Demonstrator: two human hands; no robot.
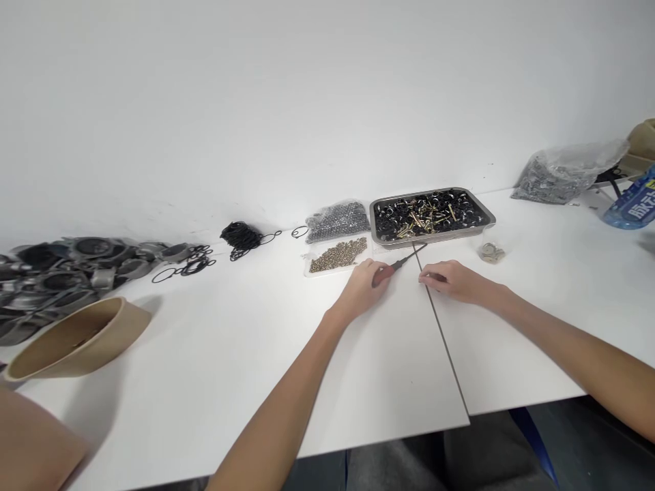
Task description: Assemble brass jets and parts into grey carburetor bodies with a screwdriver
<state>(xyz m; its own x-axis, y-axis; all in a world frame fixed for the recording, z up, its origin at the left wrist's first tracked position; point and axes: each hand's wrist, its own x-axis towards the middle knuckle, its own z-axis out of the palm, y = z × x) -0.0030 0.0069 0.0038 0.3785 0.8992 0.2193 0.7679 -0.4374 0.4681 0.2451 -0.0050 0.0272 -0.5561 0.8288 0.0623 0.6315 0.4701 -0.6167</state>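
My left hand [366, 286] is wrapped around the red handle of a hooked pick [389, 267]. Its dark shaft points away to the right and bends at the tip, close to the front edge of a metal tray [381, 240]. My right hand [453, 279] rests just right of a seam in the table, with thumb and forefinger pinched. Whatever lies between those fingertips is too small to make out. Black rings and brass-coloured pins [427, 219] fill the tray. Beside my left hand, a shallow clear tray holds small gold-coloured balls [338, 255].
A bag of grey balls [338, 221] lies behind the gold ones. Black O-rings [241, 235], grey metal rings [76, 269] and a beige bowl [110, 334] are at left. On the right are a small bag of discs [491, 252], a bag of grey parts [555, 179] and a blue package [632, 204].
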